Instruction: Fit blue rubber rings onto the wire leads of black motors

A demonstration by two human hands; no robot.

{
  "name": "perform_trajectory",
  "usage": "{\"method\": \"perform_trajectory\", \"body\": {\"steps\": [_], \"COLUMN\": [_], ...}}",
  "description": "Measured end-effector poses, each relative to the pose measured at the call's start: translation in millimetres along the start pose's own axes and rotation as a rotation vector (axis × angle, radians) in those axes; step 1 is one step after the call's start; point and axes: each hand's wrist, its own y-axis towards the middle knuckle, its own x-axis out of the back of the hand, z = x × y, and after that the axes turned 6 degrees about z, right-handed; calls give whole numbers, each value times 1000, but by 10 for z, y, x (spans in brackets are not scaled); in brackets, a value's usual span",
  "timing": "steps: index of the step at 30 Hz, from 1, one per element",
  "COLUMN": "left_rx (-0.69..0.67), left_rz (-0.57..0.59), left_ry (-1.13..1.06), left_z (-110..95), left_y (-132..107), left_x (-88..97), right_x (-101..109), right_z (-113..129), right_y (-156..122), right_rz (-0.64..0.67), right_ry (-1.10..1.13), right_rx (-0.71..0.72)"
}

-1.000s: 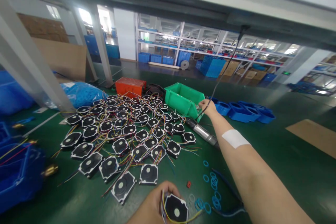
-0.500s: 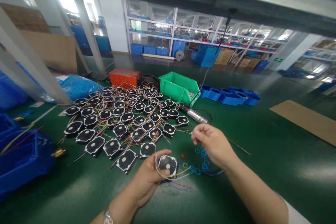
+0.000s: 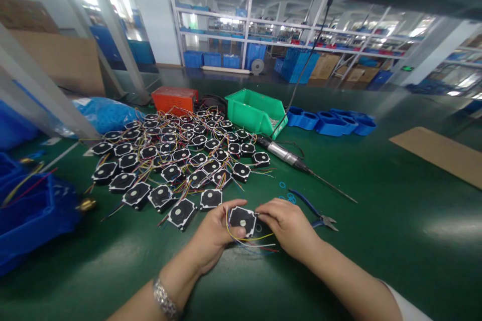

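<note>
My left hand [image 3: 218,234] is closed around the edge of a flat black motor [image 3: 238,216] with white corners, its thumb on the top face. Yellow, white, red and blue wires trail from that motor to the right. At its upper right corner, my right hand [image 3: 288,223] pinches a small metal piece [image 3: 257,214] that looks like a screw; the fingertips mostly hide it. Close beyond the right hand lie a few thin blue rings [image 3: 291,197] and blue-handled cutting pliers [image 3: 324,220], partly covered by the hand.
Many similar wired motors [image 3: 181,213] crowd the green table [image 3: 150,271] on the left. Behind are an orange box [image 3: 175,100], a green bin [image 3: 244,111] of small metal parts and blue trays [image 3: 329,125]. A power screwdriver [image 3: 282,152] with a long bit lies at centre right.
My right hand has come down and left to the held motor's corner, uncovering the screwdriver's bit and the pliers. The left hand keeps its hold. The view has tilted slightly downward.
</note>
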Motion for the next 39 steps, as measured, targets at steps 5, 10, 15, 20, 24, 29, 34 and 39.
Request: {"method": "perform_trajectory", "body": {"steps": [5,10,15,20,24,29,34,39], "left_rx": [3,14,32,-4,-3,-13,-43,-32], "left_rz": [9,5,39,23,21,21,-12,38], "left_ry": [12,31,42,43,51,45,2,-10], "left_z": [0,-13,-31,-12,-5,-5,-17,-18], "left_y": [-7,-6,-4,1,8,-1,-10,-10], "left_x": [-6,-21,-39,-38,-34,-28,-33,-25], "right_x": [15,82,113,131,98,14,0,51], "right_z": [7,14,43,82,97,119,144,106], "right_y": [-43,-41,-39,-23,-27,-65,-77,-55], "right_rz": [26,-87,-233,-46,47,-119,-123,-147], "right_ry": [-56,195,346,443,447,148,-88,208], "right_rx": [21,-294,-389,-333,-353,-115,94,-183]}}
